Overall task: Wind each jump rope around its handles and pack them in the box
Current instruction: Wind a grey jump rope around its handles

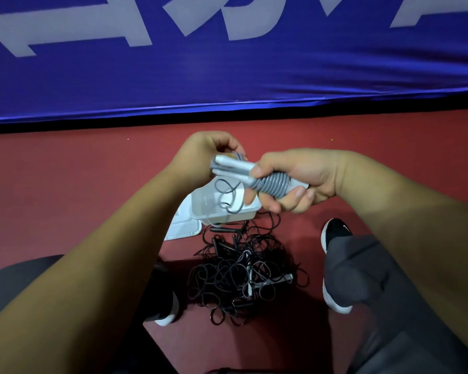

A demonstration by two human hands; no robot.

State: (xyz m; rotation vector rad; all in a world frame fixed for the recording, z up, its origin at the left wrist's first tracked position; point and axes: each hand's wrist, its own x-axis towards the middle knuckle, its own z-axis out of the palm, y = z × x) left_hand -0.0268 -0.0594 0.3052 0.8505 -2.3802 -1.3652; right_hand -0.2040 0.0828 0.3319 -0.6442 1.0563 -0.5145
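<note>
I hold a grey jump rope (265, 182) in front of me, its cord coiled around the two pale handles. My right hand (295, 182) grips the wound part of the bundle. My left hand (208, 155) pinches the far ends of the handles, where the cord leaves them. A loose end of thin dark cord dangles from the bundle into the clear plastic box (200, 211) on the floor below. A tangled heap of black jump ropes (243, 273), with a few white handles in it, lies on the red floor between my feet.
The box's lid (183, 228) lies flat to the left of the box. A blue banner (227, 63) with pale letters stands along the far side. My black shoes sit at either side of the heap: the right shoe (335, 233) and the left shoe (165, 314).
</note>
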